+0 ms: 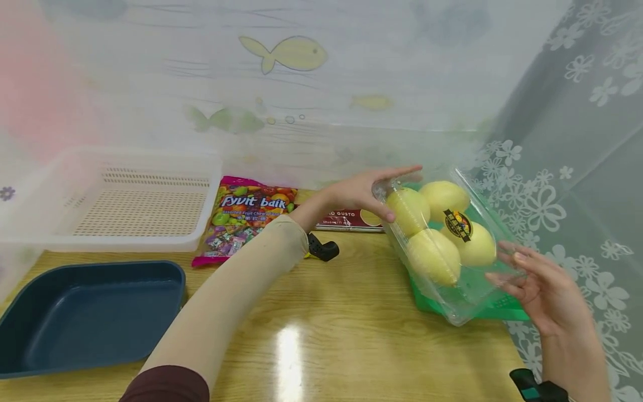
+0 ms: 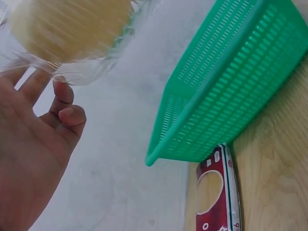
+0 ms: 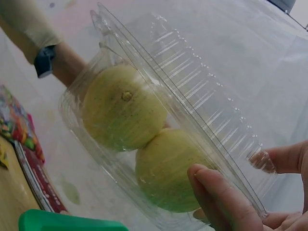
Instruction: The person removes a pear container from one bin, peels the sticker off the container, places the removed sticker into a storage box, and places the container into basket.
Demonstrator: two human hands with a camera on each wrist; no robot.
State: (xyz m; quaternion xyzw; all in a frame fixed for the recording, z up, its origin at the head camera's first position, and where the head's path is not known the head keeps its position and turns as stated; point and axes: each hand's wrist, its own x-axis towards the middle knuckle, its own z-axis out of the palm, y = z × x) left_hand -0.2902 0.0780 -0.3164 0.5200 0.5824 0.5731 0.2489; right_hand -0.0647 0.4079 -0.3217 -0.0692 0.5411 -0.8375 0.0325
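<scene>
A clear plastic clamshell box (image 1: pixel 477 279) is held up between both hands, tilted above the green basket (image 2: pixel 231 82). Several round yellow fruits (image 1: pixel 433 257) show through its walls, and a dark round label (image 1: pixel 458 225) is on it. My left hand (image 1: pixel 359 195) grips the box's far left end, thumb on the near side. At the right end, my right hand (image 1: pixel 547 285) holds the box; in the right wrist view its fingers (image 3: pixel 224 195) lie on both sides of the plastic edge. Part of the basket is hidden beneath the box.
A candy bag (image 1: pixel 246 218) and a red spaghetti pack (image 1: pixel 346 219) lie toward the back of the wooden table (image 1: pixel 341 324). On the left stand a white basket (image 1: pixel 211 218) and a dark blue tray (image 1: pixel 100 318). Patterned curtains (image 1: pixel 301 100) hang behind and to the right.
</scene>
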